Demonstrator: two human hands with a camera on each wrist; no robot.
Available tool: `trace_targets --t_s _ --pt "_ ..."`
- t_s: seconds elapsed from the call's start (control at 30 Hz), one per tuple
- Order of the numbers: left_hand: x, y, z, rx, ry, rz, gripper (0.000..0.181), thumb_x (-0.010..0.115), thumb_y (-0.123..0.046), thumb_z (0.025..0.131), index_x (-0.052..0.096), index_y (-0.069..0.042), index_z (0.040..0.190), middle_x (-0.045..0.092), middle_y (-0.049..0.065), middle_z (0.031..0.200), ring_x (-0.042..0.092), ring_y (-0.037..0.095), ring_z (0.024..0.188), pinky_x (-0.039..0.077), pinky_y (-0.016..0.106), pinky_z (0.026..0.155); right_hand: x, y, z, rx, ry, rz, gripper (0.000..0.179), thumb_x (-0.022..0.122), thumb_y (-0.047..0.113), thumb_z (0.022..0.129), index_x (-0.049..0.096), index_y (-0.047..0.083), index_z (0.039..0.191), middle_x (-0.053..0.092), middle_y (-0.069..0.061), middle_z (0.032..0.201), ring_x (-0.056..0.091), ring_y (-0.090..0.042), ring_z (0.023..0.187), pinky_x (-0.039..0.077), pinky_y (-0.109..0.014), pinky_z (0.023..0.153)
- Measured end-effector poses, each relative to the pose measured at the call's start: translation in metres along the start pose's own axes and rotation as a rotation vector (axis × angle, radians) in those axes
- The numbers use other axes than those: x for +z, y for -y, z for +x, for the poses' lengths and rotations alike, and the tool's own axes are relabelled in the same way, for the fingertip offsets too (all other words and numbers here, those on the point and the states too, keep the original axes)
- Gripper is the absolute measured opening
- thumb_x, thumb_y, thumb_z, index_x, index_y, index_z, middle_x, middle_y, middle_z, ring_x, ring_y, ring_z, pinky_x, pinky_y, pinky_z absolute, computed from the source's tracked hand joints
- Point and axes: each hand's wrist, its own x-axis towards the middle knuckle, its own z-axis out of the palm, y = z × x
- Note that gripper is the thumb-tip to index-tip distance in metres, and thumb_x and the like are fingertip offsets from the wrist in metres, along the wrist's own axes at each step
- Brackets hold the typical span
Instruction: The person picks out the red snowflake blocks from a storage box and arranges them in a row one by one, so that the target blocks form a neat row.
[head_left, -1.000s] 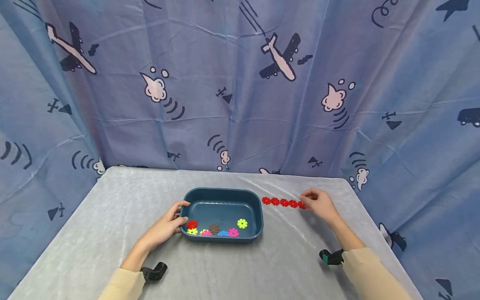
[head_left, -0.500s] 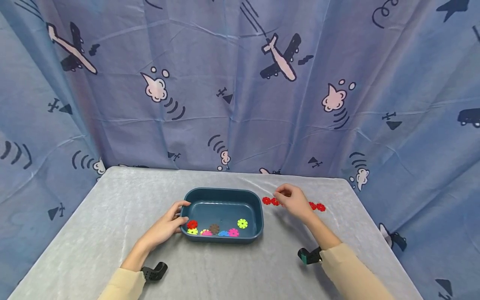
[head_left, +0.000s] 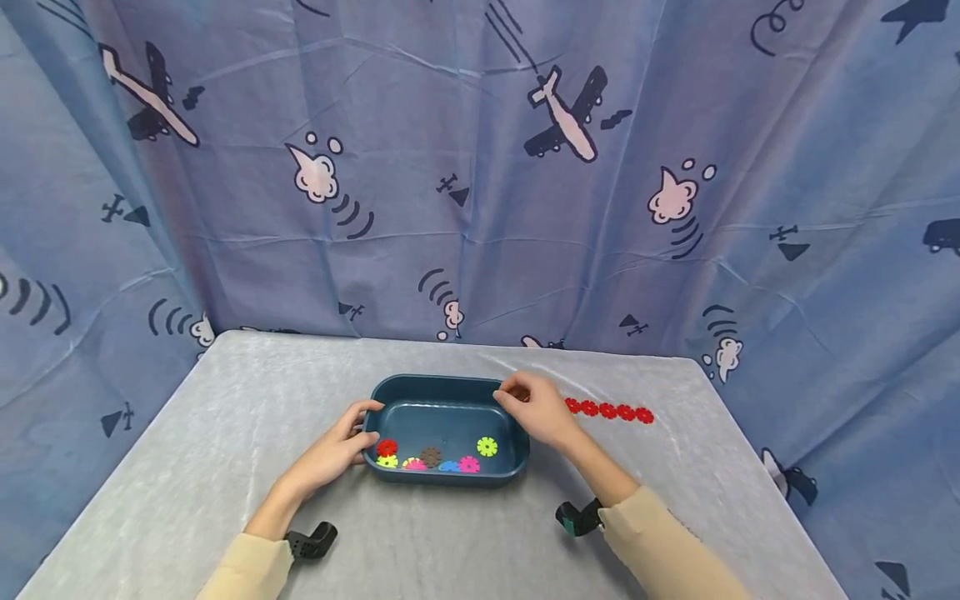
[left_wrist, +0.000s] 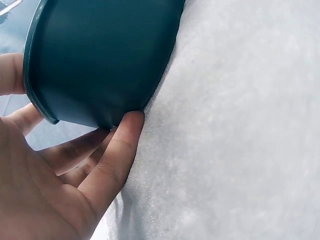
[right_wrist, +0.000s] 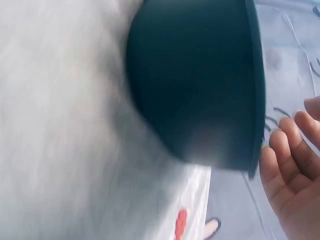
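Observation:
A dark teal plastic tub [head_left: 442,481] stands on the table in the head view. Lying in it are several notched plastic discs: a red disc [head_left: 387,448], a brown disc [head_left: 431,457], a yellow-green disc [head_left: 487,447], a pink disc [head_left: 468,464] and more. My left hand [head_left: 335,447] grips the tub's left end, thumb and fingers at the rim and wall. Over the right rim hovers my right hand [head_left: 542,410], fingers loosely bent and nothing visible between them. To its right runs a straight row of red discs [head_left: 608,410], the near end of it hidden behind that hand.
A light grey cloth covers the table [head_left: 187,433]. Behind it hangs a blue curtain [head_left: 375,275] printed with airplanes. Each wrist wears a black camera mount, such as the left mount [head_left: 312,542].
My right hand has travelled left from the red row to the tub's right rim, uncovering the row's right-hand discs. The left hand keeps its grip on the tub.

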Motion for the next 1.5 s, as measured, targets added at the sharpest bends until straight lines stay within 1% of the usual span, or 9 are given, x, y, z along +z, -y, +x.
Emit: trace_targets --t_s 0.27,0.47,0.63,0.77,0.87,1.03,1.17,1.37,1.5 --pt "0.0 -0.001 0.001 -0.004 -0.001 0.014 0.047 0.053 -0.017 0.105 0.04 -0.02 0.15 0.035 0.022 0.154 0.054 0.032 0.124 0.053 0.042 0.094 0.028 0.017 0.006 -0.042 0.061 0.045 0.008 0.07 0.02 0.097 0.071 0.012 0.097 0.066 0.004 0.086 0.057 -0.014 0.075 0.051 -0.03 0.071" --pt "0.002 -0.001 0.002 -0.011 -0.007 0.027 0.047 0.054 -0.019 0.105 0.041 -0.022 0.15 0.034 0.022 0.155 0.055 0.03 0.124 0.053 0.042 0.094 0.047 0.031 0.009 -0.047 0.117 0.058 0.009 0.069 0.022 0.098 0.07 0.013 0.098 0.065 0.004 0.086 0.057 -0.015 0.076 0.051 -0.031 0.071" --pt "0.002 -0.002 0.003 -0.017 -0.012 0.027 0.046 0.054 -0.019 0.105 0.042 -0.023 0.15 0.035 0.021 0.154 0.056 0.029 0.121 0.053 0.042 0.094 0.063 0.04 0.015 -0.086 0.169 0.06 0.01 0.067 0.022 0.099 0.069 0.013 0.098 0.063 0.006 0.084 0.057 -0.013 0.076 0.05 -0.029 0.07" --pt "0.001 -0.002 0.004 -0.023 -0.008 0.027 0.047 0.054 -0.02 0.105 0.041 -0.022 0.15 0.036 0.02 0.153 0.056 0.028 0.119 0.053 0.042 0.094 0.075 0.045 0.019 -0.125 0.23 0.068 0.01 0.066 0.021 0.099 0.069 0.012 0.098 0.062 0.006 0.081 0.056 -0.011 0.072 0.049 -0.027 0.067" --pt "0.001 -0.002 0.004 -0.025 -0.007 0.025 0.047 0.054 -0.02 0.105 0.041 -0.022 0.151 0.035 0.021 0.153 0.056 0.028 0.119 0.053 0.042 0.094 0.083 0.048 0.022 -0.136 0.281 0.069 0.008 0.067 0.02 0.099 0.069 0.012 0.099 0.062 0.005 0.08 0.056 -0.01 0.07 0.048 -0.026 0.065" --pt "0.0 -0.003 0.003 -0.024 -0.004 0.02 0.047 0.053 -0.02 0.106 0.04 -0.022 0.151 0.034 0.021 0.155 0.055 0.03 0.122 0.053 0.043 0.095 0.097 0.05 0.03 -0.124 0.361 0.037 0.009 0.07 0.021 0.097 0.069 0.013 0.1 0.062 0.006 0.081 0.056 -0.009 0.07 0.047 -0.025 0.065" --pt "0.0 -0.003 0.002 -0.022 0.001 0.014 0.047 0.053 -0.019 0.106 0.04 -0.022 0.151 0.035 0.02 0.154 0.055 0.031 0.124 0.052 0.044 0.094 0.107 0.051 0.034 -0.115 0.423 0.0 0.016 0.073 0.021 0.095 0.07 0.009 0.105 0.062 0.005 0.082 0.056 -0.009 0.071 0.048 -0.025 0.065" --pt "-0.001 -0.001 0.002 -0.016 0.007 0.011 0.047 0.052 -0.019 0.106 0.039 -0.021 0.151 0.036 0.019 0.154 0.054 0.031 0.124 0.052 0.043 0.094 0.122 0.048 0.038 -0.104 0.486 -0.038 0.02 0.076 0.02 0.092 0.069 0.008 0.107 0.062 0.006 0.082 0.057 -0.009 0.072 0.048 -0.024 0.067" --pt "-0.001 0.001 0.001 -0.014 0.007 0.01 0.048 0.052 -0.018 0.107 0.038 -0.02 0.152 0.036 0.019 0.154 0.052 0.031 0.127 0.053 0.043 0.093 0.13 0.048 0.04 -0.127 0.518 -0.081 0.021 0.079 0.021 0.091 0.07 0.01 0.106 0.064 0.003 0.088 0.057 -0.009 0.076 0.049 -0.024 0.068"
